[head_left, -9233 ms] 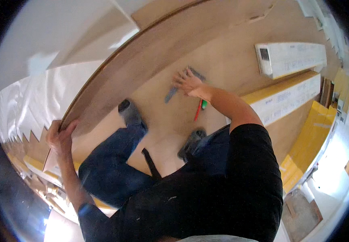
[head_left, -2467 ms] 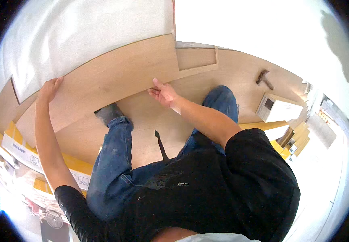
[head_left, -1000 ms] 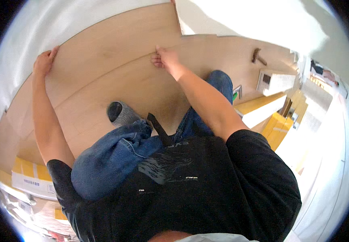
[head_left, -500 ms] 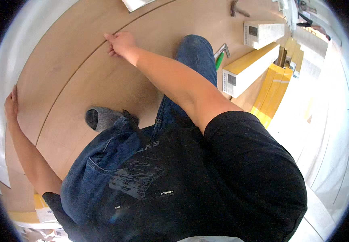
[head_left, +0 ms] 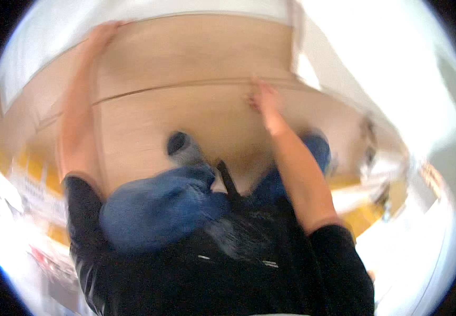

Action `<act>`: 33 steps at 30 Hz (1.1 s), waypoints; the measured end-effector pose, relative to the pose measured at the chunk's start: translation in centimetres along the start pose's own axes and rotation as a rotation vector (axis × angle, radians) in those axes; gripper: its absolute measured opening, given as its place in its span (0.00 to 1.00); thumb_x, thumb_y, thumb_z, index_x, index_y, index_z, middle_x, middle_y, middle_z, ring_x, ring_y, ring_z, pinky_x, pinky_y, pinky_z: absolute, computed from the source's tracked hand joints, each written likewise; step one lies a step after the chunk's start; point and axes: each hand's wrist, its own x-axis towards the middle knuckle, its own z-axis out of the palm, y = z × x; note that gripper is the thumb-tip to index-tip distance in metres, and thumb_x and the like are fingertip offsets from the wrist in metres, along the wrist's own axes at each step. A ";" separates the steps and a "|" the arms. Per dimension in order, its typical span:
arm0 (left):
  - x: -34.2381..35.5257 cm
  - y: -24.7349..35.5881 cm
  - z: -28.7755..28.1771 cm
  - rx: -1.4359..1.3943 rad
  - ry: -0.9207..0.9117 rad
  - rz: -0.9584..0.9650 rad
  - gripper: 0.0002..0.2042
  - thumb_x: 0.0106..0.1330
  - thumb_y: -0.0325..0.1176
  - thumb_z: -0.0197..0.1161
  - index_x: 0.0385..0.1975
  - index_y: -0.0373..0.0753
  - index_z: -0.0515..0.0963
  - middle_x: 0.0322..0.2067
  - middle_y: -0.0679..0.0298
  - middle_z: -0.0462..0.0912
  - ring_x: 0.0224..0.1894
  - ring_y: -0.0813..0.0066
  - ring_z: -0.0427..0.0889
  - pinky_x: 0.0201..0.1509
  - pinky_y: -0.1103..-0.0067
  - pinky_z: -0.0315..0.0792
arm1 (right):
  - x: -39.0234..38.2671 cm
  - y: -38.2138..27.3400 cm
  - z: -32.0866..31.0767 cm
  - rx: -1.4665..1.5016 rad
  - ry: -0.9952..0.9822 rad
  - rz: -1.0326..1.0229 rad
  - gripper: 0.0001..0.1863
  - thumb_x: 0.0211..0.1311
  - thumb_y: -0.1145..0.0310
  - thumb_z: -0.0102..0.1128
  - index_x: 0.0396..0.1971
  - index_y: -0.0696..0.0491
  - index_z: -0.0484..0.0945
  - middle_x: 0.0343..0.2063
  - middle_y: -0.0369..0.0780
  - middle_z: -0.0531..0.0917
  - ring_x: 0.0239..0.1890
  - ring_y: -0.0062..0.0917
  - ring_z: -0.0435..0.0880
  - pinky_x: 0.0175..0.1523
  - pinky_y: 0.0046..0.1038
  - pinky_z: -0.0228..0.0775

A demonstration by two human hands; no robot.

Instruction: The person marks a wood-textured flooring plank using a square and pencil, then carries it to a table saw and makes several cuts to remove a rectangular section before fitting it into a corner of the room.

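Wood-coloured floor planks lie in front of me, with a dark seam running across between two rows. At the far left, my left hand rests on the outer edge of the far plank, fingers stretched along it. My right hand is at the seam, its index finger extended to the line and the other fingers bent below. Neither hand shows anything held. Motion blur softens both hands.
White underlay borders the planks at the far side. A blurred hammer lies at the right. Yellow-and-white long boxes sit beyond my right knee, and more boxes are at the left. My socked foot is on the planks.
The view has swung so the seam now runs nearly across the picture. Both hands keep their places, the left at the plank edge, the right at the seam.
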 end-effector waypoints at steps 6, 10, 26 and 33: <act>-2.5 5.3 -7.3 -0.118 -0.002 -0.137 0.42 0.69 0.76 0.36 0.43 0.44 0.88 0.43 0.62 0.87 0.51 0.62 0.84 0.56 0.63 0.78 | -1.2 0.9 0.8 0.002 -0.097 -0.072 0.23 0.78 0.47 0.49 0.24 0.43 0.61 0.16 0.29 0.63 0.17 0.16 0.62 0.21 0.22 0.52; -0.9 4.3 -5.1 -0.201 0.028 -0.040 0.42 0.69 0.75 0.38 0.40 0.41 0.88 0.39 0.61 0.88 0.49 0.61 0.85 0.55 0.62 0.78 | 0.5 2.2 -0.8 0.040 -0.121 -0.043 0.24 0.78 0.46 0.48 0.22 0.43 0.60 0.15 0.28 0.59 0.16 0.17 0.58 0.20 0.22 0.50; -3.5 4.5 -7.2 -0.330 -0.034 -0.012 0.38 0.69 0.74 0.42 0.35 0.44 0.88 0.36 0.63 0.88 0.45 0.62 0.85 0.51 0.62 0.78 | -0.8 1.6 -0.4 0.000 -0.053 -0.010 0.22 0.78 0.46 0.50 0.26 0.41 0.59 0.16 0.26 0.56 0.17 0.14 0.54 0.22 0.22 0.47; -2.8 3.5 -5.9 -0.284 0.064 0.031 0.38 0.69 0.74 0.43 0.36 0.43 0.88 0.36 0.62 0.88 0.45 0.59 0.86 0.51 0.62 0.78 | 0.8 2.0 -1.1 -0.014 -0.088 -0.012 0.21 0.77 0.47 0.52 0.26 0.41 0.59 0.17 0.27 0.57 0.18 0.15 0.55 0.22 0.23 0.48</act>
